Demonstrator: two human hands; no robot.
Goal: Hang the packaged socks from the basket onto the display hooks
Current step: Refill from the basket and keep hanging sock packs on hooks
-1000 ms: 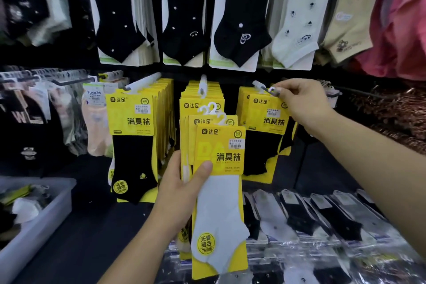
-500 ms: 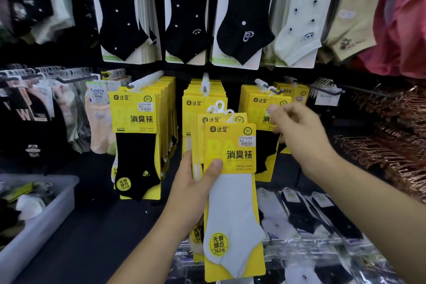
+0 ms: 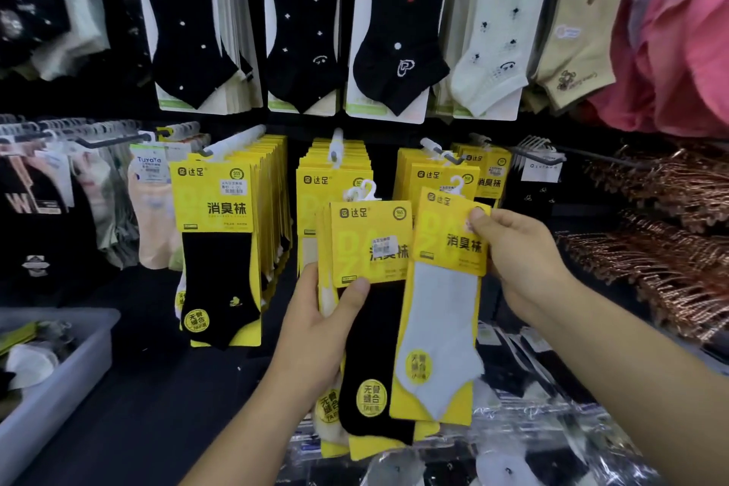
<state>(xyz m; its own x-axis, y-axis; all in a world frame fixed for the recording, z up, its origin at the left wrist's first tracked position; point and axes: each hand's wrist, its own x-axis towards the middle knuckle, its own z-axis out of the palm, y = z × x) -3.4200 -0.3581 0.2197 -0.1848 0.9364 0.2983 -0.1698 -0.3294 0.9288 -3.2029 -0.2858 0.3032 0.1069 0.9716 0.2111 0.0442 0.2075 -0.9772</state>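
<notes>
At a shop's sock wall, the right hand (image 3: pixel 520 260) pinches 1 white-sock pack (image 3: pixel 438 327) by its top corner, thumb in front. Its left edge overlaps the stack (image 3: pixel 374 347) gripped by the left hand (image 3: pixel 315 331), thumb curled across the front. 3 hooks (image 3: pixel 336 144) hang loaded behind; the basket (image 3: pixel 59 379) sits well apart, lower left.

Yellow sock packs (image 3: pixel 215 201) read "达足" and "消臭袜"; round sticker (image 3: pixel 196 322) reads "无骨缝合". White tag (image 3: pixel 149 166) on peach socks (image 3: pixel 152 225): "TuyaYa". Price labels (image 3: pixel 232 187) blurred.
</notes>
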